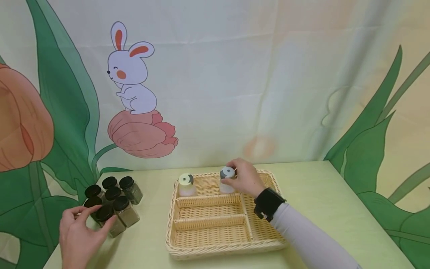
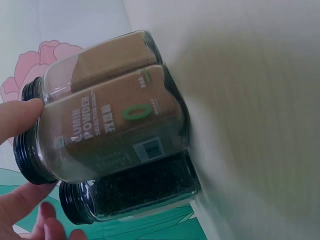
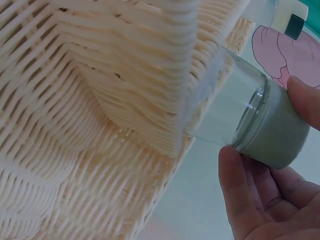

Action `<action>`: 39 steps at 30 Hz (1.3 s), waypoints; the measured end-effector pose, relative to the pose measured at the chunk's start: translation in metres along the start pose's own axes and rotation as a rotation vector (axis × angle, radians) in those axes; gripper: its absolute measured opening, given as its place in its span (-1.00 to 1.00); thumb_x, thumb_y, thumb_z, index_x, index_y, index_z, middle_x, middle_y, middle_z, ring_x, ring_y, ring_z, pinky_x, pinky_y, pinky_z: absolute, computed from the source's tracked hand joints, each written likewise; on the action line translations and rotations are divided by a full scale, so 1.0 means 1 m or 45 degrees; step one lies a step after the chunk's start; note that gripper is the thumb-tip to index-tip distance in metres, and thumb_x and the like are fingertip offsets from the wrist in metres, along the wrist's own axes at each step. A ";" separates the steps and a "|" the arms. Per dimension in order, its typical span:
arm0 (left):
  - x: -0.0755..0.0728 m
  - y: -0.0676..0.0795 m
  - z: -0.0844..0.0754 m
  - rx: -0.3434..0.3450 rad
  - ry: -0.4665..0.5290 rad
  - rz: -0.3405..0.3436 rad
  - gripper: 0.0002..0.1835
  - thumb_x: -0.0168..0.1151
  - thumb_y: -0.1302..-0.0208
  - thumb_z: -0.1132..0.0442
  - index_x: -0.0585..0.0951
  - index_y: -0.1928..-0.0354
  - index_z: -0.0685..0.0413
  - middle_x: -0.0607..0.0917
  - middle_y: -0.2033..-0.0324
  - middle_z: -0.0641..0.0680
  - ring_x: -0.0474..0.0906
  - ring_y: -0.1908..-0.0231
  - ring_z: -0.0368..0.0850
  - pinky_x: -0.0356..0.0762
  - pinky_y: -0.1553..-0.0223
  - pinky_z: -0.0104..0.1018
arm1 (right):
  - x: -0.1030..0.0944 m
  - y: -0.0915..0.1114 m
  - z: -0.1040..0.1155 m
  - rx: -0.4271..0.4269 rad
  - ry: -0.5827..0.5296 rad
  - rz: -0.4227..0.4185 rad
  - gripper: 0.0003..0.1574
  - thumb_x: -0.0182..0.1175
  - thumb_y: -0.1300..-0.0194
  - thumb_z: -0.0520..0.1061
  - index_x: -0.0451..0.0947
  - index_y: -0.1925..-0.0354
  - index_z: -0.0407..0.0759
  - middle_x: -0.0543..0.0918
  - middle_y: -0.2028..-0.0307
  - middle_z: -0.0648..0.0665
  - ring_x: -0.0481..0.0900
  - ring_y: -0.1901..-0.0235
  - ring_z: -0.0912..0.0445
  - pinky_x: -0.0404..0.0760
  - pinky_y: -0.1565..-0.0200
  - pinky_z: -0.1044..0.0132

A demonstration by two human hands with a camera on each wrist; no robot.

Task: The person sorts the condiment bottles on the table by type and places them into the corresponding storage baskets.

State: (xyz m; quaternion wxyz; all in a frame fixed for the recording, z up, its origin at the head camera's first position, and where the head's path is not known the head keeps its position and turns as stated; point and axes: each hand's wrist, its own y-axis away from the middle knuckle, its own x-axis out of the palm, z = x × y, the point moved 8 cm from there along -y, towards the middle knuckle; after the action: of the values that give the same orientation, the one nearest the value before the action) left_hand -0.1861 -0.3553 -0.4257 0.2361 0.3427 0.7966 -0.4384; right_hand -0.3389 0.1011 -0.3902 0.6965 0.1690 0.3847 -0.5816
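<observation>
My left hand (image 1: pixel 80 233) pinches the black lid of a cumin powder jar (image 2: pixel 115 122) between thumb and finger. That jar stands at the front of a cluster of black-lidded glass spice jars (image 1: pixel 132 190) on the table's left. In the left wrist view, a jar of dark contents (image 2: pixel 145 187) and another of tan powder (image 2: pixel 112 57) flank it. My right hand (image 1: pixel 246 177) grips the grey lid of a clear seasoning jar (image 3: pixel 240 105), in the back compartment of a wicker basket (image 1: pixel 201 252). A yellow-lidded jar (image 1: pixel 186 185) occupies that compartment's left end.
Woven dividers (image 1: pixel 209 220) split the basket into several compartments, including a long one down the right side. A printed cloth with a rabbit (image 1: pixel 134 74) and flowers hangs behind the pale green table (image 1: pixel 319 201).
</observation>
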 end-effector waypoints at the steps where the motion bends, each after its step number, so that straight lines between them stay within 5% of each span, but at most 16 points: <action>1: 0.001 0.000 0.001 -0.017 -0.001 0.002 -0.37 0.59 0.22 -0.02 0.70 0.08 0.22 0.42 0.07 0.26 0.33 0.04 0.21 0.28 0.06 0.15 | 0.001 0.000 -0.001 0.000 0.002 0.002 -0.39 0.48 -0.05 0.05 0.58 -0.04 -0.15 0.57 0.18 0.00 0.50 0.26 0.12 0.55 0.24 0.29; 9: 0.011 0.003 0.006 -0.100 -0.054 0.113 -0.21 0.58 0.23 -0.20 0.64 -0.03 0.16 0.61 0.20 0.15 0.58 0.24 0.09 0.51 0.34 -0.04 | 0.007 0.001 -0.006 0.011 0.018 0.018 -0.37 0.47 -0.06 0.06 0.59 -0.06 -0.16 0.58 0.17 0.00 0.50 0.26 0.14 0.54 0.23 0.30; 19: 0.019 0.005 0.014 -0.192 -0.077 0.279 -0.10 0.53 0.22 -0.29 0.59 -0.05 0.27 0.71 0.20 0.34 0.65 0.23 0.23 0.50 0.15 0.18 | 0.007 0.003 -0.006 0.024 -0.006 0.031 -0.37 0.49 -0.04 0.04 0.58 -0.05 -0.16 0.58 0.16 -0.01 0.50 0.27 0.14 0.55 0.25 0.32; 39: 0.033 0.008 0.028 -0.185 -0.074 0.485 -0.09 0.47 0.21 -0.38 0.56 0.02 0.27 0.74 0.31 0.27 0.67 0.27 0.19 0.50 0.16 0.22 | 0.012 0.008 -0.008 0.033 0.004 0.045 -0.43 0.50 -0.03 0.00 0.58 -0.01 -0.10 0.59 0.15 0.00 0.52 0.25 0.15 0.56 0.19 0.28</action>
State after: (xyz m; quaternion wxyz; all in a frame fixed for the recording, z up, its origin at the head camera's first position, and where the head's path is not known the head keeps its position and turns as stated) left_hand -0.1996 -0.3652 -0.4656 0.3618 0.4565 0.7397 -0.3370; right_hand -0.3338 0.1005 -0.4060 0.7039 0.1857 0.3753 -0.5738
